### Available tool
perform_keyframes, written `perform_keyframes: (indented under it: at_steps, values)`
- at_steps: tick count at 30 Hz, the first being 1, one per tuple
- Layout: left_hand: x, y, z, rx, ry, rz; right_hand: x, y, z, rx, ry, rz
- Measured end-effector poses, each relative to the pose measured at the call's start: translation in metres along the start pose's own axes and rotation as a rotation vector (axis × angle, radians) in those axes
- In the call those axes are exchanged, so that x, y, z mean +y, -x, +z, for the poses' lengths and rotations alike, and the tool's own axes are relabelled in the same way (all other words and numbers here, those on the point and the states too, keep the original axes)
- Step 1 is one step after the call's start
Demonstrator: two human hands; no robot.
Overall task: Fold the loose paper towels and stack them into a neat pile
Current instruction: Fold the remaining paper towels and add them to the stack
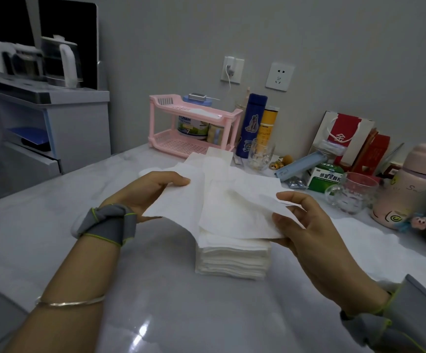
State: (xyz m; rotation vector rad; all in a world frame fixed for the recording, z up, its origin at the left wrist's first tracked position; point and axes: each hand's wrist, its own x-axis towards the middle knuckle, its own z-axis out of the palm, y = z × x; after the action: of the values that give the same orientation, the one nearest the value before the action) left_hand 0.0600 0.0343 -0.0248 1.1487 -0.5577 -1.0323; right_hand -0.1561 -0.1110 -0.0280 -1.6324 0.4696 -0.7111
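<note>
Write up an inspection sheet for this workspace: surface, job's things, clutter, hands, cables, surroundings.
Surface: glossy grey table.
Job's things: folded stack at centre; one paper towel held above it; loose towels behind.
Clutter: pink rack, blue flask, green box, pink thermos along the far and right edges.
Hands: left hand and right hand each pinch one end of the paper towel.
Cables: white cable at a wall socket.
Surroundings: grey wall; kettle on cabinet, left.
</note>
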Motion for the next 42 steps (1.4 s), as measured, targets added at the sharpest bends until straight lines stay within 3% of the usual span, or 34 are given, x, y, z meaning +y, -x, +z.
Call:
perform_keyframes:
  at_steps: [7,15,16,20,27,31,34,38,42]
  values:
    - [-0.001,-0.002,-0.001,-0.004,-0.017,-0.005,-0.002,0.000,-0.004,-0.153,0.014,0.003]
    - [-0.003,-0.004,-0.003,0.004,-0.068,0.055,-0.006,-0.001,-0.008,-0.183,-0.020,0.060]
    - [-0.002,-0.003,-0.005,-0.035,-0.091,0.082,-0.007,0.000,-0.007,-0.186,-0.029,0.069]
    - [0.002,-0.001,-0.008,-0.401,-0.074,-0.111,-0.008,-0.003,-0.012,-0.111,-0.060,0.104]
    - [-0.002,-0.008,-0.011,-0.482,-0.180,-0.196,-0.006,-0.014,-0.034,0.139,0.009,0.249]
    - [-0.004,-0.010,-0.014,-0.371,-0.137,-0.130,-0.020,-0.030,-0.059,0.281,-0.006,0.217]
    - [-0.003,-0.013,-0.013,-0.080,0.034,-0.019,-0.021,-0.052,-0.064,0.445,0.096,0.072]
    - [-0.004,-0.022,-0.017,0.321,0.124,0.116,0.012,-0.092,-0.039,0.261,0.492,-0.054]
    - [-0.018,-0.029,-0.012,0.514,0.059,0.148,0.052,-0.124,-0.021,0.055,0.861,-0.067]
